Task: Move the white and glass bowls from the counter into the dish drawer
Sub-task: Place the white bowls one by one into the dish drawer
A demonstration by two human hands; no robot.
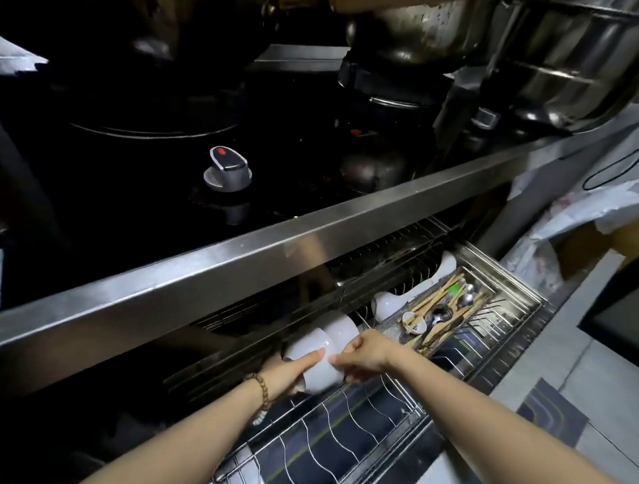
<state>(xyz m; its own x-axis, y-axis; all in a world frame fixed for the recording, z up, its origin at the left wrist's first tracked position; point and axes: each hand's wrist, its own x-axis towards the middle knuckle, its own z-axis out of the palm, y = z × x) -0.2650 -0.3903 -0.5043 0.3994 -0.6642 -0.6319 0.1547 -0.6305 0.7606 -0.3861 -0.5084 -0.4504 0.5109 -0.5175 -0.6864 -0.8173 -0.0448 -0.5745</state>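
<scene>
Currently left hand [288,374], right hand [370,350] fingers grip nested glossy white ceramic bowls [309,344] tilted over steel wire dish drawer [340,420]; one may slip, chip.

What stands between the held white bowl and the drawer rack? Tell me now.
Nothing visible does. The left hand and right hand hold the white bowl right over the wire rack, whose tines below it are bare. A second white bowl sits just behind it, and the cutlery tray lies off to the right.
</scene>
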